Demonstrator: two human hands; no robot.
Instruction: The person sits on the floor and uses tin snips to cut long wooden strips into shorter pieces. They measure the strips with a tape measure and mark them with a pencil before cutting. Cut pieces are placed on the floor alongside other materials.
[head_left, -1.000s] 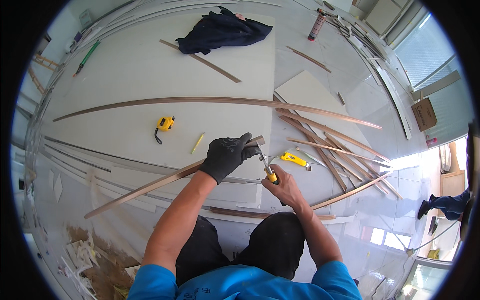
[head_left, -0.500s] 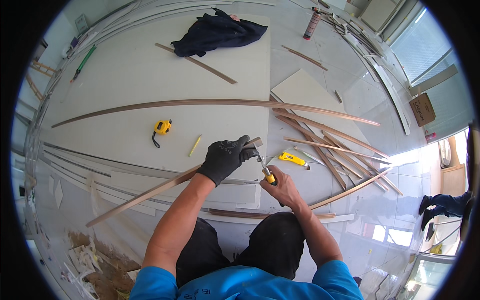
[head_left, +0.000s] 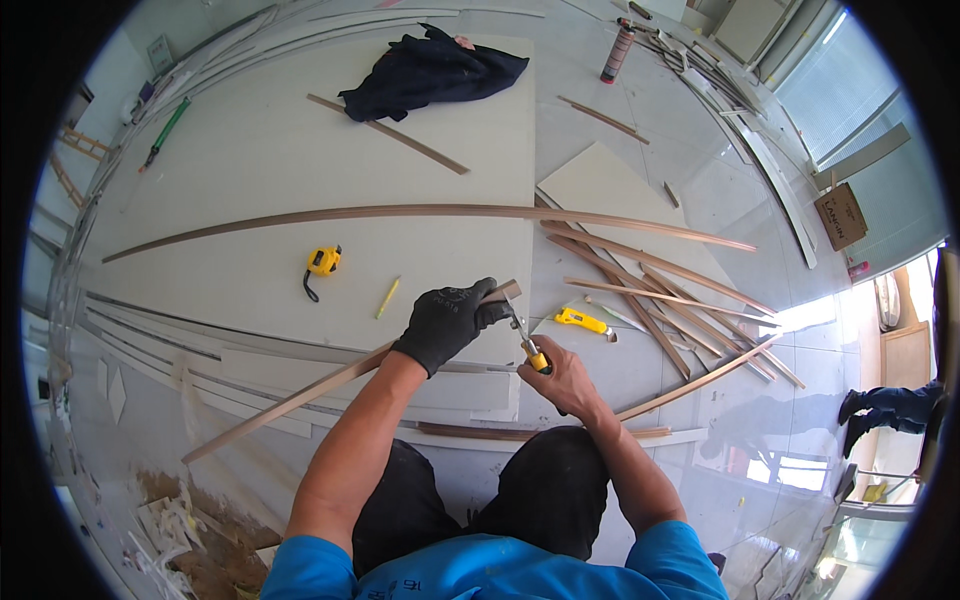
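Note:
My left hand (head_left: 445, 325), in a black glove, is closed around a wooden strip (head_left: 300, 397) that slants down to the lower left, its short end poking out past my fingers. My bare right hand (head_left: 560, 382) grips a metal hand cutter (head_left: 534, 350) with a yellow handle, whose head is at that short end; whether its jaws touch the wood I cannot tell. On the pale board (head_left: 220, 180) beyond my hands lie a yellow tape measure (head_left: 323, 261) and a yellow pencil (head_left: 388, 297). A yellow utility knife (head_left: 583, 320) lies just right of my hands.
A long strip (head_left: 450, 211) crosses the board, below a dark cloth (head_left: 430, 80). Crossed strips (head_left: 700, 378) lie to the right, a sealant tube (head_left: 617, 52) farther back. A cardboard box (head_left: 840, 215) and another person's legs (head_left: 885, 410) are at the right edge.
The far end of the held strip at lower left has swung slightly down and right. My hands have barely moved, and the whole view has shifted a little.

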